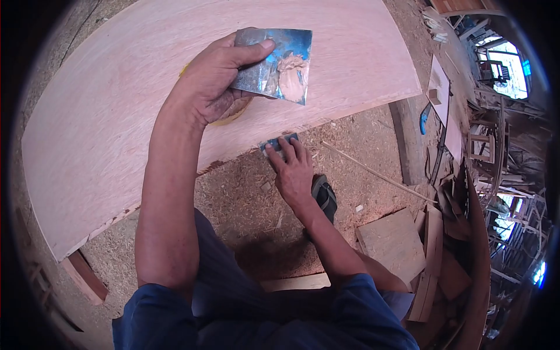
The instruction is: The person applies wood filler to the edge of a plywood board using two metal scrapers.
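Observation:
My left hand (213, 79) grips a flat, square metal plate (265, 73) with worn blue patches, its thumb lying across the top face. A lump of pinkish-beige putty (293, 84) sits on the plate's right side. Under that hand, a yellow-rimmed container (224, 121) is mostly hidden. My right hand (294, 175) is closed on a small blue scraper (279, 142), fingers pressed over it at the near edge of a large, pale plywood panel (122, 116). The scraper's working edge is too small to make out clearly.
Sawdust and shavings cover the ground (245, 181). A sandal (324, 197) shows beside my right forearm. A thin stick (373, 172), a wooden beam (407, 140), a square board (394, 240) and a blue-handled tool (424, 118) lie to the right, near stacked timber (429, 262).

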`<state>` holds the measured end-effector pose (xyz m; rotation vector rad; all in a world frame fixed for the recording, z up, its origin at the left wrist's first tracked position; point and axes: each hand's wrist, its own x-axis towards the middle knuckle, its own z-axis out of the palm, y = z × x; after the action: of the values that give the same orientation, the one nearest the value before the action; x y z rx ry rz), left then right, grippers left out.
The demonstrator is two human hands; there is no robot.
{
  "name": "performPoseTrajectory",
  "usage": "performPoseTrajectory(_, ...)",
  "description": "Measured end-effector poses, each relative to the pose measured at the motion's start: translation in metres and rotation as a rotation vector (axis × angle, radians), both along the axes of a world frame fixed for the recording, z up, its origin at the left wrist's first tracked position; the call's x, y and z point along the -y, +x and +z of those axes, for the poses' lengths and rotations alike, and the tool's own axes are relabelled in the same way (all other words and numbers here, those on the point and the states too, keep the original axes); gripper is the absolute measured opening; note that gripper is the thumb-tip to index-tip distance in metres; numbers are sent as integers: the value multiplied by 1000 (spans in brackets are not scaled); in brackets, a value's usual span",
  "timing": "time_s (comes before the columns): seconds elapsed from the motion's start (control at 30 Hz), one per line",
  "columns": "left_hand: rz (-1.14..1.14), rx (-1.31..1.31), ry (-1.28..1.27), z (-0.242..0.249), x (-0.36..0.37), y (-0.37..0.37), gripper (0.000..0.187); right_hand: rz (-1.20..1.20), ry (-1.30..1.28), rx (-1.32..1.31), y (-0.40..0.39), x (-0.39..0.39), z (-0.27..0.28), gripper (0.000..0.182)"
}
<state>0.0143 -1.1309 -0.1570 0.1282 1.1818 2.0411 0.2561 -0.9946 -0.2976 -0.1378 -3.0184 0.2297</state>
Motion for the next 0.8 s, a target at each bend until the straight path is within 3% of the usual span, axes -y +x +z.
performPoseTrajectory(0.47, -25, -10, -14, -8, 1, -1, 30, 57, 23, -78, 4, -62, -24, 58)
performPoseTrajectory(0.8, -12, 9, -3, -7, -1, -3, 37, -8, 96, -20, -4, -77, -5, 54)
